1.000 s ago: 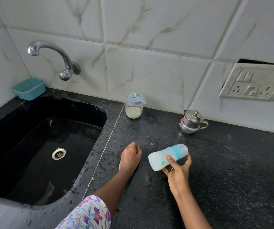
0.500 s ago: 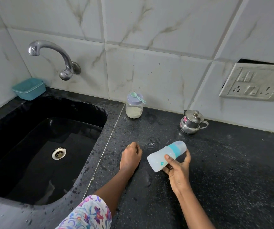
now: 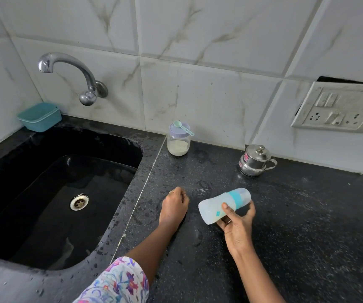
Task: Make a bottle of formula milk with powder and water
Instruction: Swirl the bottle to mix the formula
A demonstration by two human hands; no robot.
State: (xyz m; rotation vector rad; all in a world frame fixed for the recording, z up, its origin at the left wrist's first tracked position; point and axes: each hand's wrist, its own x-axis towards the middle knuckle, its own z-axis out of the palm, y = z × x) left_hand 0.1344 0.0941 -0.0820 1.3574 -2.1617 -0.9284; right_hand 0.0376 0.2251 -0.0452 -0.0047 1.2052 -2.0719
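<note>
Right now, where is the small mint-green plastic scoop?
Head view: the mint-green plastic scoop lies on the purple-lidded clear powder jar against the wall, just right of the black sink.

The baby bottle is cloudy white with a teal ring and a small teal flower. The jar has a lilac lid, the scoop is mint green. The desk is black with pale speckles.
</note>
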